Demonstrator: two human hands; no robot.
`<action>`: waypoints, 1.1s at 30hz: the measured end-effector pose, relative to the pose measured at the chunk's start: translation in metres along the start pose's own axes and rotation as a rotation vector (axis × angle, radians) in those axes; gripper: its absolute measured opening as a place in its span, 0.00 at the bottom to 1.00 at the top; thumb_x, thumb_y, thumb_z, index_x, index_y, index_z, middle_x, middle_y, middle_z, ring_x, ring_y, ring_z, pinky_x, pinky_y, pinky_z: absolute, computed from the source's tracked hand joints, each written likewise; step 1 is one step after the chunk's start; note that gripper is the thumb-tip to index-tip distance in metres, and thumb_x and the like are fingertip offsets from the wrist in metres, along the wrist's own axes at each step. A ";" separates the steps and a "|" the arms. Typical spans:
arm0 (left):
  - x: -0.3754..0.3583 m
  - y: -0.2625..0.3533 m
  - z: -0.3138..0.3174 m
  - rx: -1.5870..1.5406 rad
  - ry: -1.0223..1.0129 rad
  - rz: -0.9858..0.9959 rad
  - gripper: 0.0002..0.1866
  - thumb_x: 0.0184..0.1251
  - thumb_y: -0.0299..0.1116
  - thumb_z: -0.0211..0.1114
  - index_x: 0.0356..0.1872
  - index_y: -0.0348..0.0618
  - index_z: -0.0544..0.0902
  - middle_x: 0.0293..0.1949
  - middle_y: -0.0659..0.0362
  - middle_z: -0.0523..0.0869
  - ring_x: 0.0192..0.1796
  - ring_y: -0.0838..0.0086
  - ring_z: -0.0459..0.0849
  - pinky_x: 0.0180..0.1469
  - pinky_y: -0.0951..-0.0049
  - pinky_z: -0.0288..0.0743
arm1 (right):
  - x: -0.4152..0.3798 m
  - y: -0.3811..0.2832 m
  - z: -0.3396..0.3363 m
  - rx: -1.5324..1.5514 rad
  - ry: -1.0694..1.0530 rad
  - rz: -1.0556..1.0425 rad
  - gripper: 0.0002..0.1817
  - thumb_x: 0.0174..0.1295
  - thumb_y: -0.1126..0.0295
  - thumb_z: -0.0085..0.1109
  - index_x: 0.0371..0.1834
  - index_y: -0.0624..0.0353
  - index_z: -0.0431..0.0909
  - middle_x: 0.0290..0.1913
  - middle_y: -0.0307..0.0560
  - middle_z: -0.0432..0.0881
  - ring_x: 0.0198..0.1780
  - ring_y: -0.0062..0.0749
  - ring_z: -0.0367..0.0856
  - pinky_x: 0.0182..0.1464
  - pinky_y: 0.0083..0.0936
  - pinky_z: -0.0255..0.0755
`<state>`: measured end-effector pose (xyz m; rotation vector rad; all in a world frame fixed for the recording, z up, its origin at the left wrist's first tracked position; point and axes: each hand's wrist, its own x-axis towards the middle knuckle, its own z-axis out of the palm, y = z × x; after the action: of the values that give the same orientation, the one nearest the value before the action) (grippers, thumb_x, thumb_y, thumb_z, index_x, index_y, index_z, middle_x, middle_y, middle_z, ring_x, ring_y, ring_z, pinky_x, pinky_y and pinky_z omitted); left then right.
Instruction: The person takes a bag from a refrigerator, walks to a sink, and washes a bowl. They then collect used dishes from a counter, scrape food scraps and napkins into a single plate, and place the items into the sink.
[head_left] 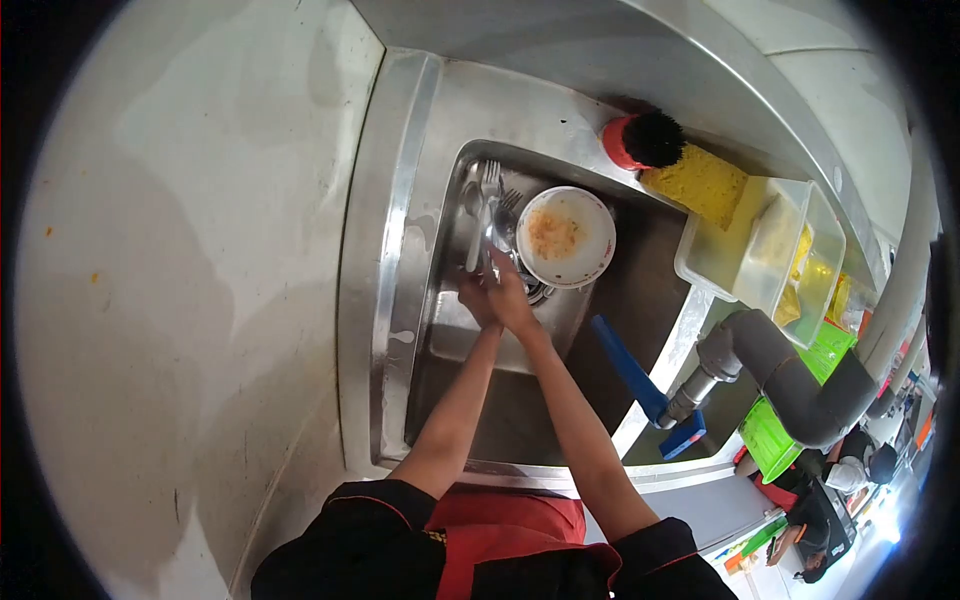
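Note:
My left hand [478, 299] and my right hand [510, 297] are close together inside the metal sink, both closed around the handle ends of several pieces of cutlery. A spoon [473, 200] and a fork [490, 180] point away from me, with another fork [511, 199] beside them. Which hand grips which piece is hard to tell, since the fingers overlap. Just right of the cutlery sits a white bowl [590, 245] with orange-brown food residue inside. Some rounded metal pieces [540, 293] show partly under the bowl's near edge.
A blue-handled tap [630, 370] reaches over the sink's right side. Along the back ledge are a red-based black brush [652, 140], a yellow sponge [697, 184] and clear plastic containers [765, 245]. A green basket [768, 440] stands farther right; people are in the background.

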<state>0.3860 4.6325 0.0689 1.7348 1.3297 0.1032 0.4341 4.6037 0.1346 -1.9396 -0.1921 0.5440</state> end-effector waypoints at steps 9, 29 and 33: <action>0.051 0.041 -0.003 -0.103 0.067 0.341 0.08 0.62 0.28 0.59 0.40 0.36 0.77 0.27 0.52 0.81 0.27 0.66 0.78 0.34 0.69 0.71 | -0.038 0.064 -0.054 -0.559 0.587 0.421 0.26 0.46 0.80 0.58 0.52 0.67 0.64 0.49 0.60 0.68 0.54 0.50 0.67 0.57 0.39 0.60; -0.004 0.016 0.025 0.085 -0.350 0.323 0.08 0.57 0.27 0.59 0.32 0.30 0.78 0.26 0.42 0.80 0.32 0.50 0.80 0.33 0.60 0.71 | -0.019 0.129 -0.070 -0.501 0.435 0.436 0.18 0.54 0.80 0.49 0.50 0.70 0.68 0.49 0.65 0.74 0.52 0.55 0.72 0.53 0.39 0.66; -0.003 0.052 -0.004 0.062 -0.281 0.194 0.09 0.58 0.31 0.60 0.32 0.32 0.78 0.27 0.45 0.81 0.32 0.53 0.81 0.34 0.62 0.72 | -0.025 0.098 -0.074 -0.465 0.402 0.601 0.15 0.57 0.77 0.47 0.48 0.71 0.67 0.48 0.71 0.72 0.52 0.58 0.71 0.50 0.43 0.67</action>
<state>0.4201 4.6332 0.1085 1.8506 0.9691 -0.0712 0.4343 4.4917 0.0779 -2.5243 0.5880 0.5044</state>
